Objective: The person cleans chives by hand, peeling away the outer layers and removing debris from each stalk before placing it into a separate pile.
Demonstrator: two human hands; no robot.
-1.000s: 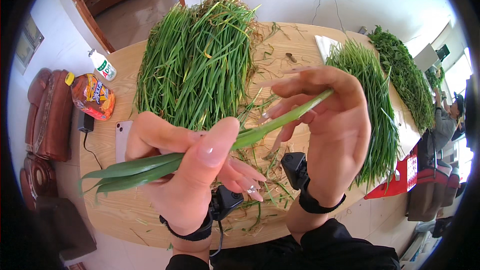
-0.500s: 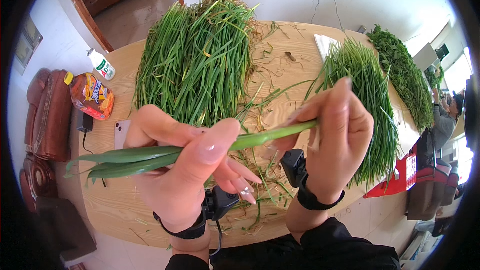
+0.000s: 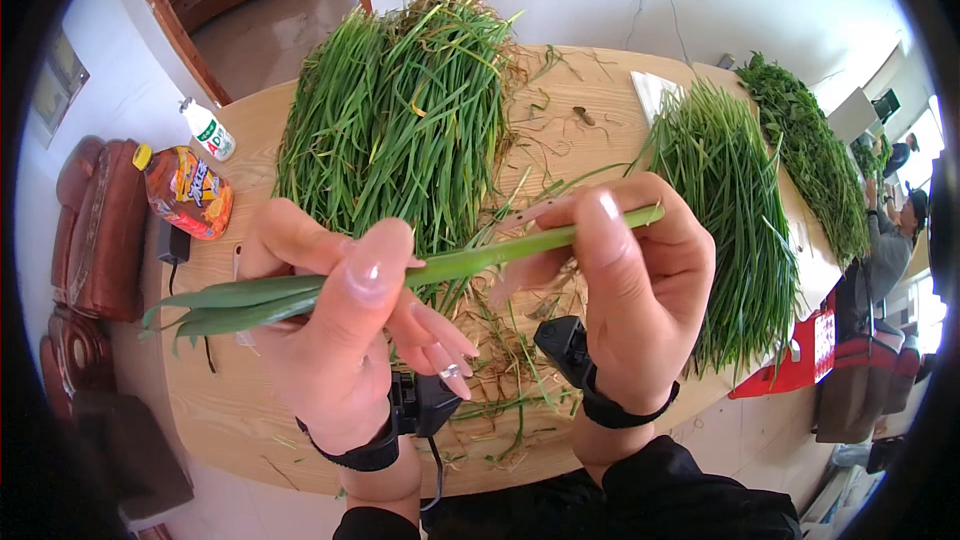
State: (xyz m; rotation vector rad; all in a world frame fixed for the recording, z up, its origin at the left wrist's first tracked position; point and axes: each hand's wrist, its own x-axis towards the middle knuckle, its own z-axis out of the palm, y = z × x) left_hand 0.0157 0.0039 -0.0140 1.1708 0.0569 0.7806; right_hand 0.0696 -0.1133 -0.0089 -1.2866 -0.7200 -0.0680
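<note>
A green chive stalk (image 3: 470,262) lies level between my hands, its pale cut end to the right and its flat dark leaves to the left. My left hand (image 3: 335,340) pinches it near where the leaves spread, thumb on top. Toward the pale end, my right hand (image 3: 650,290) grips it between thumb and fingers, with the tip sticking out past the thumb. Behind my left hand is a big heap of untidy chives (image 3: 390,120) with brown dry bits. Right of my right hand lies a neater pile of chives (image 3: 725,210).
Loose trimmings (image 3: 520,365) litter the wooden table (image 3: 240,420). At the left stand a bottle of orange-brown drink (image 3: 188,195) and a white bottle (image 3: 207,130). Another leafy green heap (image 3: 805,150) lies far right, above a red box (image 3: 800,360). A person (image 3: 900,225) is beyond it.
My right thumb has moved onto the stalk near its pale end, and that end now shows past the thumb. Both hands have shifted slightly left with the stalk.
</note>
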